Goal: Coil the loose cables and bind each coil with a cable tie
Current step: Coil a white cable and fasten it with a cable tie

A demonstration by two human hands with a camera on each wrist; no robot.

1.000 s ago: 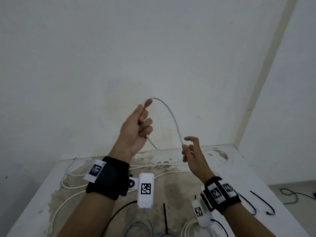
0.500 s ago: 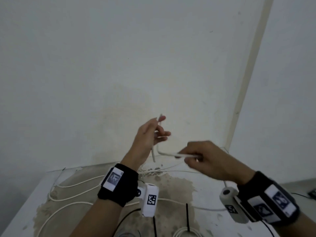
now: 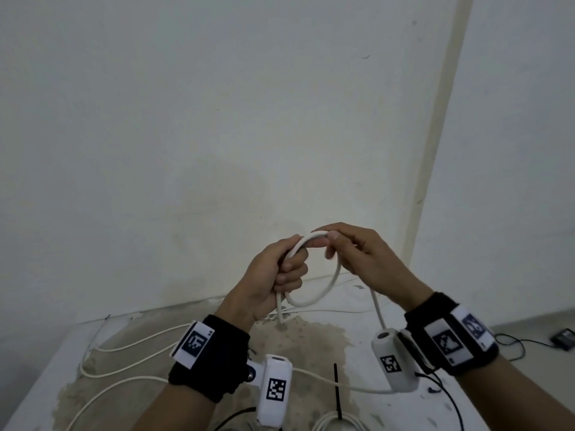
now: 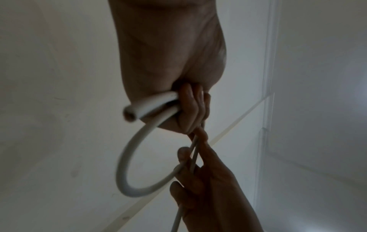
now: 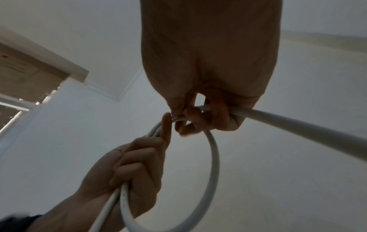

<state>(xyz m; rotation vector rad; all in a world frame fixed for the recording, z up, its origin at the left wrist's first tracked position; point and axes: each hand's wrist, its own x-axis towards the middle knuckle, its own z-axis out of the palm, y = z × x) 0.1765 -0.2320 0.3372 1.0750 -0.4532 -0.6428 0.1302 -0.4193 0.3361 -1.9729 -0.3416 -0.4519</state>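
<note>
A white cable (image 3: 311, 301) is held up in front of the wall, bent into one small loop. My left hand (image 3: 287, 270) grips the loop's gathered strands in a fist, and the cut end (image 4: 129, 113) sticks out below the palm. My right hand (image 3: 329, 244) pinches the cable at the top of the loop, right beside the left thumb. From the right hand the cable (image 5: 298, 124) drops to the table. The left wrist view shows the loop (image 4: 127, 164) hanging between both hands.
The rest of the white cable (image 3: 124, 346) lies in long bends over the stained white table (image 3: 314, 343). A black cable tie (image 3: 337, 390) and another white coil (image 3: 336, 424) lie near the front edge. The wall is close behind. A black device (image 3: 563, 339) sits on the floor at right.
My right hand has carried the cable across to my left hand, closing an open arc into a small loop. Both hands now meet at the loop's top.
</note>
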